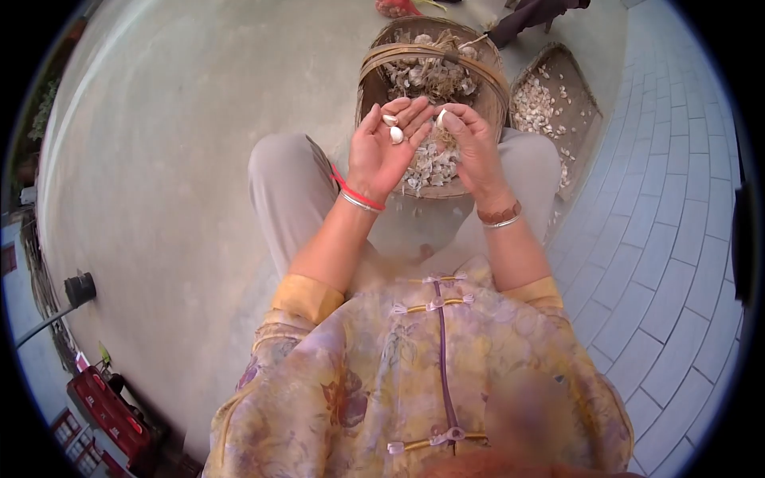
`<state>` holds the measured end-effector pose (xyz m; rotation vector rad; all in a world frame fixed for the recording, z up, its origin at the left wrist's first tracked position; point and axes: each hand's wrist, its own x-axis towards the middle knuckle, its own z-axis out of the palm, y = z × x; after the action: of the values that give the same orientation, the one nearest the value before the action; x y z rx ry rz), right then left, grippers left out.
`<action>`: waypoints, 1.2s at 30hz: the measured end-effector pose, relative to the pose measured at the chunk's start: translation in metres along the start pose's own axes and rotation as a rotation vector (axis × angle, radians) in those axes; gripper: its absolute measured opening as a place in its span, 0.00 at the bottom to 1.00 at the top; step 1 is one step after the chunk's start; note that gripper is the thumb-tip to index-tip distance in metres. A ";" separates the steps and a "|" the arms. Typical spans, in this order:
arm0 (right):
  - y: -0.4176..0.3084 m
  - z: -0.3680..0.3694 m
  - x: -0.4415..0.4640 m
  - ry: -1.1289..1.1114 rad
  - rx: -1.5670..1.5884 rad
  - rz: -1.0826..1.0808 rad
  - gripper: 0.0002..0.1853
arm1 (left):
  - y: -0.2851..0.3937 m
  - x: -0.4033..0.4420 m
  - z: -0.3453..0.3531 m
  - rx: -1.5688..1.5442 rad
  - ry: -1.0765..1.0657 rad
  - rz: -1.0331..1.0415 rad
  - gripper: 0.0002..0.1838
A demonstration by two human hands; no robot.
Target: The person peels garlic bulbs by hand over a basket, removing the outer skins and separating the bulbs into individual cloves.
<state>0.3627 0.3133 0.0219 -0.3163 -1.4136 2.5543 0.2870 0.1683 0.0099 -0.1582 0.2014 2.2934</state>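
Holding two garlic cloves [396,135] on the flat, upturned left hand [378,150]; pinching a third clove [441,118] with the right hand [476,147]. Poised over a handled basket [370,92] between parted knees [280,163], with garlic heads [430,72] toward its far end and papery skins [433,169] nearer. Flanked on the right by a shallow tray [586,123] scattered with loose cloves [534,107].

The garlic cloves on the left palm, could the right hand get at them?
Probably yes: the cloves lie uncovered on the open left hand and the right hand is close by, though it pinches another clove.
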 end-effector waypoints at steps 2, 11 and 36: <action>-0.001 0.005 0.000 0.029 -0.301 -0.044 0.13 | -0.004 0.001 0.003 -0.010 0.024 -0.016 0.25; -0.006 0.005 0.002 0.159 -0.195 -0.086 0.12 | -0.012 0.005 0.004 0.055 0.165 0.004 0.23; 0.018 -0.033 -0.019 -0.478 -1.501 0.370 0.11 | -0.170 0.251 0.068 0.898 0.184 -0.389 0.37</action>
<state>0.3891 0.3251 -0.0085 -0.1391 -3.4394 1.1859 0.2440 0.4760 0.0158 0.0570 1.1512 1.6195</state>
